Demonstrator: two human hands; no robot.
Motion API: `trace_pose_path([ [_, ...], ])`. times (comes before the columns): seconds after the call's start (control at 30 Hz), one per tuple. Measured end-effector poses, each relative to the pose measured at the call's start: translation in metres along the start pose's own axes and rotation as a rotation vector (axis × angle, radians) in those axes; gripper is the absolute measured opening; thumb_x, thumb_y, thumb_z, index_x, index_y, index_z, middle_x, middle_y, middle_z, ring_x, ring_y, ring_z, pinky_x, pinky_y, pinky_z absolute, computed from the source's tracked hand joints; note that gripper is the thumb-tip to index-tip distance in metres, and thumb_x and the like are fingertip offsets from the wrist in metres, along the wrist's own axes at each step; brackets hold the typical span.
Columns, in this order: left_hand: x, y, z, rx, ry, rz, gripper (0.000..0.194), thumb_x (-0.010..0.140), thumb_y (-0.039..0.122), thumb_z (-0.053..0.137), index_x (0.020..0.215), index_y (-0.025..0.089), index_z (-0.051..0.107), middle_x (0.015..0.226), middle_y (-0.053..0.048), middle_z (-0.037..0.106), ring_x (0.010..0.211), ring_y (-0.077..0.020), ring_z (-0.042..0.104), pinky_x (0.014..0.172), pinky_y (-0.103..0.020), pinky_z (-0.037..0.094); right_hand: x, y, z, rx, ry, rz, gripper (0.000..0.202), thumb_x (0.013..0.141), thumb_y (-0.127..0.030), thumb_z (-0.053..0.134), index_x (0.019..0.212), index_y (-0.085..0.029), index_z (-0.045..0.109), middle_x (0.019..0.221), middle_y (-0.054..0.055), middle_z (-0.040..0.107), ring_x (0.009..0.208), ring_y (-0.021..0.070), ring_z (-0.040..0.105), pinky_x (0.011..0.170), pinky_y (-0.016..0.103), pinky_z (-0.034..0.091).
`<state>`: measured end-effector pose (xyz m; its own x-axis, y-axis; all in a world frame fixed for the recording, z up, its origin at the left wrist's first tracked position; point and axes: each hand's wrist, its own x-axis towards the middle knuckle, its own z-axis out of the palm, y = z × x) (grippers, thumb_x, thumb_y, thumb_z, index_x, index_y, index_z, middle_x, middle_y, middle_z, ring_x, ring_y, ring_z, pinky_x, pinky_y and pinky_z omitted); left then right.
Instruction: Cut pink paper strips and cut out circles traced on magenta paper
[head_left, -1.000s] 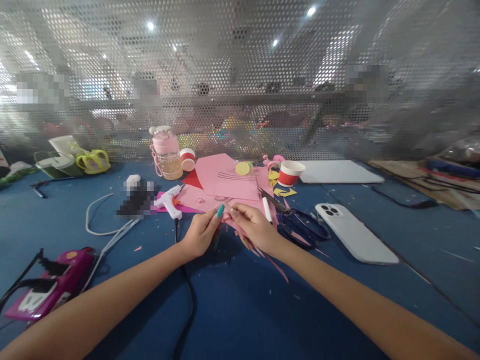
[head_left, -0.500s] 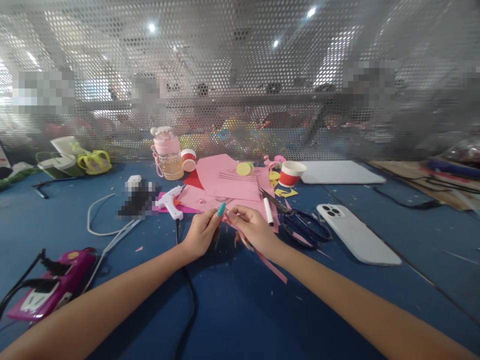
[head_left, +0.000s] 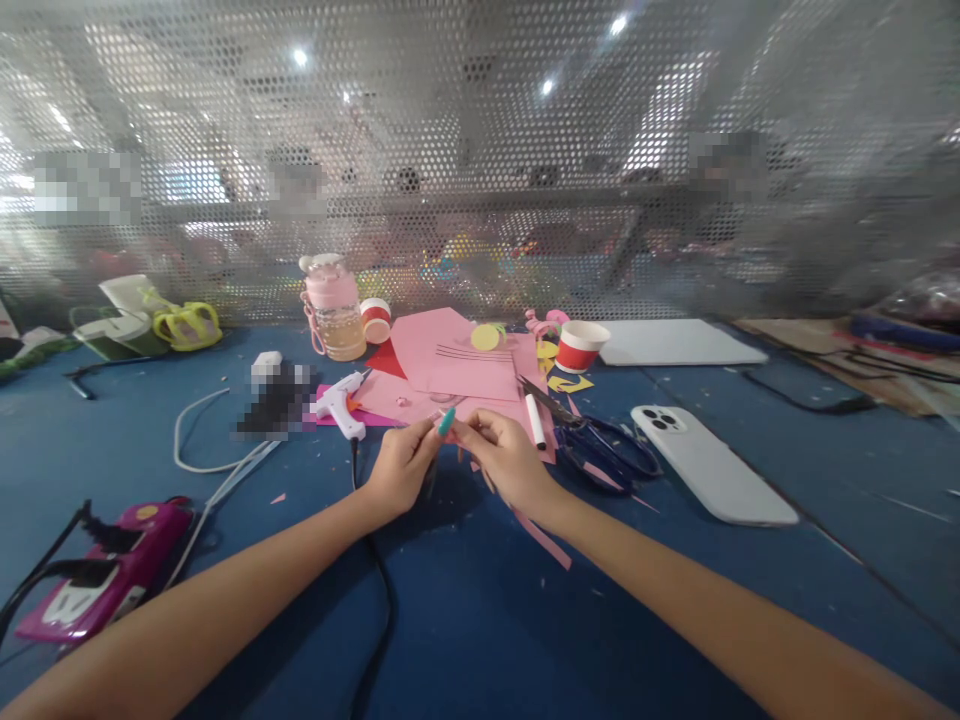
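My left hand and my right hand meet at the fingertips above the table, both closed in a pinch. Between them is a narrow pink paper strip, its loose tail hanging out below my right wrist. The pinched end is mostly hidden by the fingers. Just beyond lie sheets of pink paper, with a tiny pink paper piece on them. A white glue gun rests left of the paper. On the right are a white marker and dark blue-handled scissors.
A pink-lidded bottle and red-white paper cups stand behind. A white phone lies right, a purple power strip left. The glue gun's black cable runs toward me. Perforated metal borders the table's back.
My fingertips have shifted slightly against each other at the strip's end, the right fingers curling in closer. The view has moved a little; the objects on the table stay put.
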<state>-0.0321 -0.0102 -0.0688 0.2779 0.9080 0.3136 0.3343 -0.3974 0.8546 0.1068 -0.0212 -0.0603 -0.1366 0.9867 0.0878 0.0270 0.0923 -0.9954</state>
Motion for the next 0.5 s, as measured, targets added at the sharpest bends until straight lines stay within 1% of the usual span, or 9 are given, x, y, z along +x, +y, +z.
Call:
trace_pose_path([
  [0.13,-0.0009,0.0006,0.0021,-0.101,0.018,-0.035,0.049,0.078,0.061,0.036,0.057,0.017,0.04,0.041,0.006,0.038,0.034,-0.0054,0.034,0.034,-0.018,0.029,0.0005,0.002,-0.0007,0.038,-0.026,-0.016,0.037,0.068,-0.053,0.059,0.065,-0.017,0.053,0.048,-0.006,0.047,0.027,0.0042,0.034,0.025,0.019,0.022],
  [0.2,-0.0015,0.0008,0.0033,-0.144,0.025,-0.053,0.05,0.077,0.063,0.036,0.056,0.018,0.039,0.041,0.006,0.037,0.033,-0.005,0.034,0.033,-0.018,0.028,0.0005,0.0027,-0.0006,0.052,-0.027,-0.019,0.035,0.067,-0.052,0.061,0.066,-0.017,0.054,0.047,-0.006,0.046,0.027,0.0046,0.035,0.025,0.019,0.023],
  [0.3,-0.0025,0.0014,0.0044,-0.154,0.04,-0.066,0.05,0.078,0.062,0.035,0.056,0.018,0.039,0.04,0.006,0.036,0.033,-0.0054,0.034,0.033,-0.018,0.027,0.0,0.0025,0.0001,0.077,-0.015,-0.006,0.035,0.065,-0.051,0.063,0.066,-0.018,0.053,0.043,-0.008,0.042,0.026,0.0042,0.032,0.024,0.019,0.021],
  [0.4,-0.0034,0.0021,0.0041,-0.121,0.01,-0.041,0.047,0.082,0.057,0.032,0.058,0.018,0.04,0.039,0.006,0.039,0.034,-0.0061,0.036,0.036,-0.019,0.029,-0.0007,0.0014,0.001,0.115,0.004,0.004,0.036,0.064,-0.052,0.064,0.065,-0.018,0.051,0.041,-0.009,0.041,0.024,0.003,0.028,0.023,0.018,0.019],
  [0.5,-0.0041,0.0021,0.0032,-0.099,-0.058,0.019,0.037,0.084,0.05,0.037,0.068,0.017,0.044,0.046,0.006,0.044,0.038,-0.0066,0.041,0.04,-0.019,0.032,-0.0014,0.0015,0.0019,0.146,-0.006,0.015,0.038,0.062,-0.052,0.066,0.063,-0.018,0.048,0.039,-0.01,0.04,0.023,0.0026,0.028,0.022,0.017,0.017],
])
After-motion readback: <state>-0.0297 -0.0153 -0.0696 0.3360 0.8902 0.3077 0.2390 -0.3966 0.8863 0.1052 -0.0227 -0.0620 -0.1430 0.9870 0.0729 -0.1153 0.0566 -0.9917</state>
